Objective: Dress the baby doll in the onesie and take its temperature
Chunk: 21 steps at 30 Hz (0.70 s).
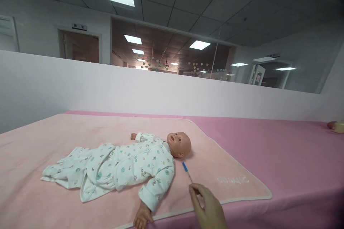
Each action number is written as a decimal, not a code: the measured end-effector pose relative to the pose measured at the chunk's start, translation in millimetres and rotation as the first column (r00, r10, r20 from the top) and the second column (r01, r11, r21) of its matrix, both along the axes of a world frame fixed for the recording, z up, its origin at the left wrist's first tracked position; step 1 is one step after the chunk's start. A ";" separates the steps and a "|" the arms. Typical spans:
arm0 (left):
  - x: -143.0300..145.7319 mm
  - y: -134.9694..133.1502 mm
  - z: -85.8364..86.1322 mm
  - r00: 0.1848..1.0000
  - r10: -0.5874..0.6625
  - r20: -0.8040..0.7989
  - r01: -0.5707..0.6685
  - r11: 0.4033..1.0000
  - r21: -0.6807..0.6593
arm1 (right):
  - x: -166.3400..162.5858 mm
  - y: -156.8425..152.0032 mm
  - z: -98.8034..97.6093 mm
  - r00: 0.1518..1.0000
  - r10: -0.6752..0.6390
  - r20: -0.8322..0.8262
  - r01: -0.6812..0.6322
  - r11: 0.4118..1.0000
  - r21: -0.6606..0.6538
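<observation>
My right hand [208,205] comes in at the lower right, thumb and fingers pinched on the lower end of a thin blue-tipped stick [185,167]. The stick looks like a slim thermometer, but its markings are too small to make out. Its blue end points up and away, close to the head of a baby doll [180,144] and apart from it. On its back lies the doll, head to the right, dressed in a white patterned gown [126,164]. One doll hand [143,216] reaches the near edge of the bed. My left hand is out of view.
Beneath the doll is a peach blanket [231,166] with pale trim, spread on a pink sheet [295,157]. A low white wall [161,93] with glass above runs behind. Part of a skin-toned and yellowish object [335,126] shows at the far right edge.
</observation>
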State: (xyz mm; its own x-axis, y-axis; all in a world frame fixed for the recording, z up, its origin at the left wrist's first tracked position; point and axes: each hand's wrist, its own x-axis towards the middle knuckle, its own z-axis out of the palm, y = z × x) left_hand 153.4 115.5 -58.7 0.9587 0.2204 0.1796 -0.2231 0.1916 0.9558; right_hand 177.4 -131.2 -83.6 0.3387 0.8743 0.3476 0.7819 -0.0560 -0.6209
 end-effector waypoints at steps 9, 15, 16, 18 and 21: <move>-155.1 -127.3 64.6 0.368 0.818 0.443 -0.799 0.034 0.600 | 21.0 32.2 -26.9 0.796 -0.345 0.497 0.366 0.929 0.058; -133.1 -50.4 48.3 0.374 0.875 0.307 -0.539 -0.064 0.840 | 6.1 28.9 15.2 0.847 -0.414 0.334 0.456 0.888 -0.055; -129.5 -43.0 41.6 0.388 0.887 0.252 -0.523 -0.014 0.852 | 6.6 30.0 23.8 0.865 -0.424 0.268 0.451 0.892 -0.044; -126.4 -35.3 29.0 0.406 0.892 0.202 -0.512 0.039 0.858 | 9.8 34.1 45.6 0.906 -0.406 0.118 0.405 0.914 0.039; -128.4 -32.0 15.6 0.418 0.888 0.193 -0.527 0.064 0.847 | 17.2 43.8 90.1 0.972 -0.121 -0.201 0.174 0.947 0.269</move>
State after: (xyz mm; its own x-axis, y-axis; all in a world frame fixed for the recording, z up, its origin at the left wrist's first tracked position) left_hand 25.0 83.5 -43.0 0.4178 0.7833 0.4604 0.5127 -0.6216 0.5923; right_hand 194.6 -87.5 6.5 0.5362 0.6842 0.4944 0.6523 0.0359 -0.7571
